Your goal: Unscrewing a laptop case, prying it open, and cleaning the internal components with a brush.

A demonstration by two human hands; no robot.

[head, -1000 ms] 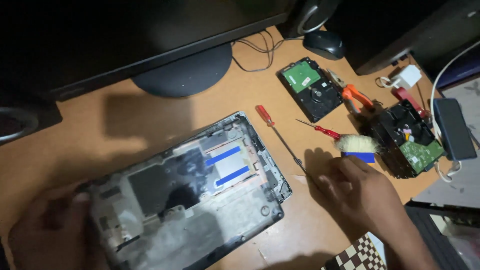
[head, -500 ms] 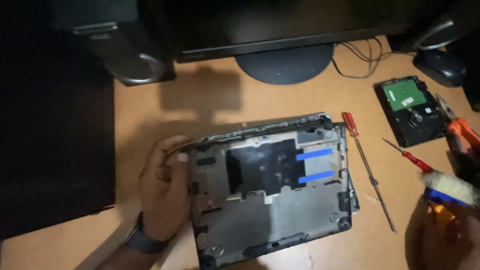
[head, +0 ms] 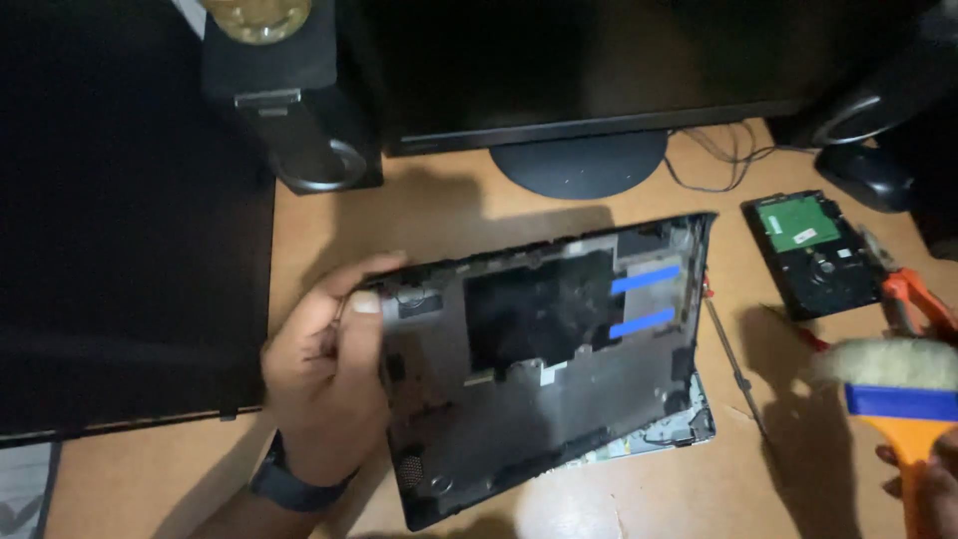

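Observation:
My left hand (head: 329, 374) grips the left edge of a dark laptop bottom cover (head: 544, 349) and tilts it up off the wooden desk (head: 439, 215). The cover's inner side faces me, with two blue strips (head: 644, 299) near its right end. Below its right corner a part of the laptop body (head: 664, 429) shows. My right hand (head: 923, 484) sits at the lower right corner, mostly out of frame, holding a paint brush (head: 893, 384) with pale bristles, a blue band and an orange handle.
A long screwdriver (head: 733, 364) lies right of the cover. A bare hard drive (head: 813, 255) and orange-handled pliers (head: 913, 299) lie further right. A monitor stand (head: 579, 165), a speaker (head: 299, 120) and a mouse (head: 863, 175) stand behind. A dark panel (head: 120, 250) covers the left.
The view swung left. My left hand lifted the cover's left edge and tilted it up. My right hand picked up the brush and raised it at the right.

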